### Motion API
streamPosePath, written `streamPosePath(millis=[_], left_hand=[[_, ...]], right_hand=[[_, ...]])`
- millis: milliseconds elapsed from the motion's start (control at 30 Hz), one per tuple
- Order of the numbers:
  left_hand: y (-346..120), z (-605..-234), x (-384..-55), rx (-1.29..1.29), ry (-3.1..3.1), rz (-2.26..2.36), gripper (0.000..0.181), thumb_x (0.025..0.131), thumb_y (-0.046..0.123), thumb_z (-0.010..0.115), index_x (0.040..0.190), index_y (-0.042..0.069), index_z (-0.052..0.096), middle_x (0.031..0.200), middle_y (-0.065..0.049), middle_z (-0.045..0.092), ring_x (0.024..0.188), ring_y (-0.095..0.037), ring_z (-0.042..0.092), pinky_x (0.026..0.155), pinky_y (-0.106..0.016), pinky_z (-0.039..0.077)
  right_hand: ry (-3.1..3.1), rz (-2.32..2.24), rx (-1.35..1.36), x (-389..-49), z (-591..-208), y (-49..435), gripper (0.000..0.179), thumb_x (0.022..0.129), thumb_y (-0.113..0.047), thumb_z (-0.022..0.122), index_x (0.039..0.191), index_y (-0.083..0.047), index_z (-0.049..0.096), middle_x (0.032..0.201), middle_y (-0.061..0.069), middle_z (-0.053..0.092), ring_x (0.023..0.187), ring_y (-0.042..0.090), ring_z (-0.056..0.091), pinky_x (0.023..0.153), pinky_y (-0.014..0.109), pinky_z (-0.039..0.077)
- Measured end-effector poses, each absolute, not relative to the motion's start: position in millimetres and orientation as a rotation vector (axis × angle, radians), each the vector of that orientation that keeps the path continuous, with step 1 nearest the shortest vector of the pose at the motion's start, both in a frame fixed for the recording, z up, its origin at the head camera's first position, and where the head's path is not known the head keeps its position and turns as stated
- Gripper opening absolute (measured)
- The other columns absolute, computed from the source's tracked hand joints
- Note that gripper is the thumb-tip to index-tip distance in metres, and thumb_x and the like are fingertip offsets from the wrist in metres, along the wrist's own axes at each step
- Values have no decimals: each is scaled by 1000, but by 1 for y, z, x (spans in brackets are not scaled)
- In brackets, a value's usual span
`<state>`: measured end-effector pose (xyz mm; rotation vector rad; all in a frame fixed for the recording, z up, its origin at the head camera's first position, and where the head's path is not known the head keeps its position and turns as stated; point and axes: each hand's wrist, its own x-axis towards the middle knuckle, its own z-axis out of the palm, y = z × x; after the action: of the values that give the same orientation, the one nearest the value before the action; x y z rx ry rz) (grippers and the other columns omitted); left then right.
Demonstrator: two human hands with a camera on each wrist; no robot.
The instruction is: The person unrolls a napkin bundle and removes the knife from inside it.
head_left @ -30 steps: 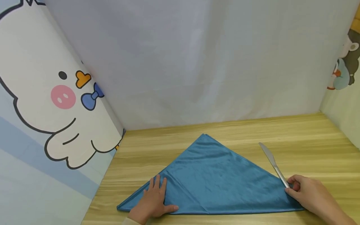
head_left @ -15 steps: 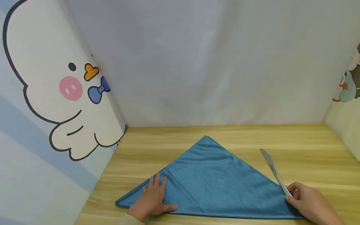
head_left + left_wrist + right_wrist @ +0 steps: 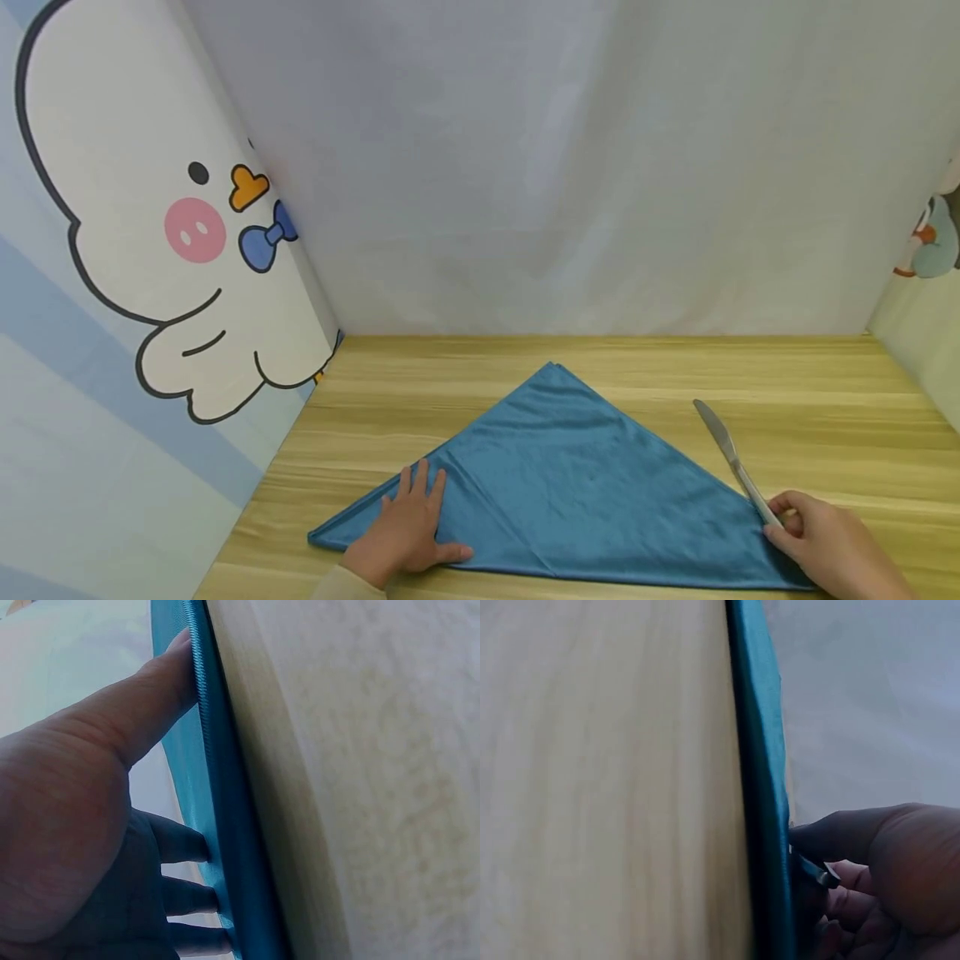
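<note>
A blue satiny cloth (image 3: 570, 483), folded into a triangle, lies on the wooden table with its peak pointing away and its long folded edge towards me. My left hand (image 3: 408, 525) rests flat on the cloth's left part, fingers spread and thumb near the front edge. A silver table knife (image 3: 723, 442) slants across the cloth's right slope, its blade over bare wood beyond. My right hand (image 3: 832, 542) pinches the knife's handle between thumb and fingers at the cloth's right corner. In the right wrist view, the handle's end (image 3: 826, 877) sticks out below the thumb.
The wood-grain table (image 3: 420, 392) runs back to a pale cloth wall (image 3: 525, 208). At the left stands a panel with a cartoon bird (image 3: 135, 208), and another printed panel (image 3: 926, 333) closes off the right side.
The head view has tilted slightly, so the table's back edge now lies level. Both hands, the knife and the cloth keep nearly the same places relative to each other.
</note>
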<state>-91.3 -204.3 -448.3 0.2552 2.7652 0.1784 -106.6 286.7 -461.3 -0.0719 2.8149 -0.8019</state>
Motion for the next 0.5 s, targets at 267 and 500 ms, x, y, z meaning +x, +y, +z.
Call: streamPosePath(millis=[267,500], left_hand=[[-202,-446,-93,248,2749,166,114,64,79,50,144,2,25,146,-28,11,131,-49,8,85,-70,26],[-202,-446,-93,242,2761,162,113,65,79,51,144,2,25,146,-28,11,131,-49,8,86,-70,26]], right_hand=[[2564,-1123,31,-104,-455,294,47,89,-33,59,111,9,57,75,2,63,62,15,53,53,30,42],[2318,-1407,105,-104,-449,300,54,92,-32,54,121,13,48,75,6,59,53,17,46,48,30,41]])
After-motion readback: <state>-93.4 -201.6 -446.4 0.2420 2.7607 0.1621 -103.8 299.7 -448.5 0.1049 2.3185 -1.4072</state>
